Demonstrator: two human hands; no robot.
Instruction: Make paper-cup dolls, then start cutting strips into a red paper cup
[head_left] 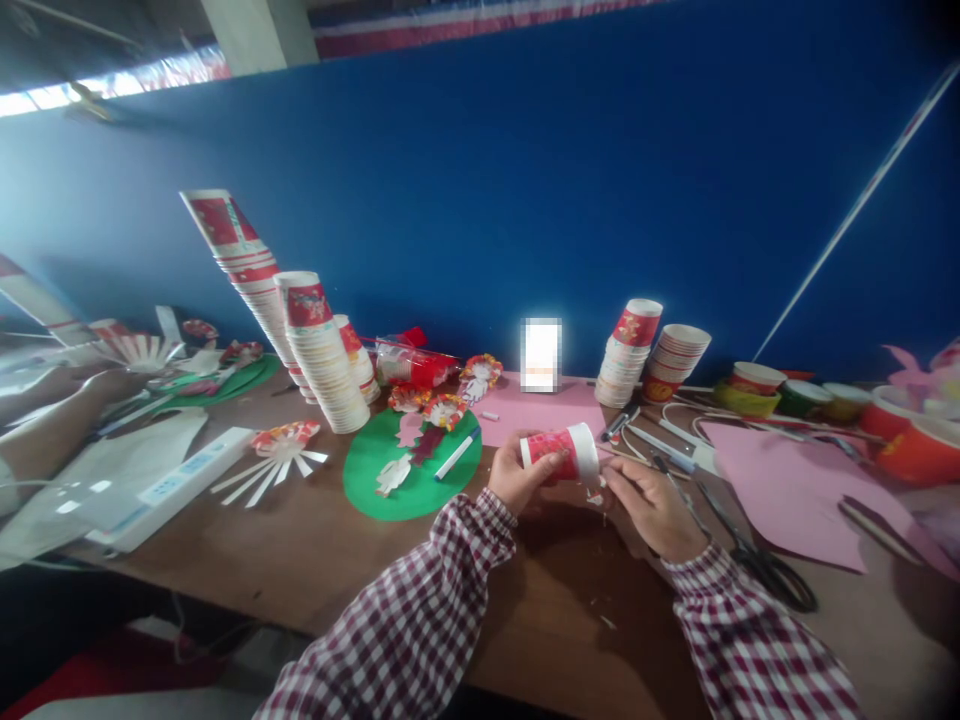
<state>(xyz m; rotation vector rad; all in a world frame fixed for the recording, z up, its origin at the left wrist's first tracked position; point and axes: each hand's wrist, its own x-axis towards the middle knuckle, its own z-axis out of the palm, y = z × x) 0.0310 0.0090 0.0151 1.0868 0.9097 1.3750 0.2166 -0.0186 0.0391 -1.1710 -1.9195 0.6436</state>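
A left hand (514, 482) grips a red-and-white paper cup (574, 452) turned on its side above the bench (555, 590), as the right hand (651, 508) pinches its fingers together by the rim; whether they hold anything is too blurred to say. Too firm a squeeze could buckle the thin wall, while a slack grip could let the cup twist. Scissors (750, 562) beside the right sleeve (739, 610) might snag its cuff; the leaning cup stack (259, 280) could topple if knocked.
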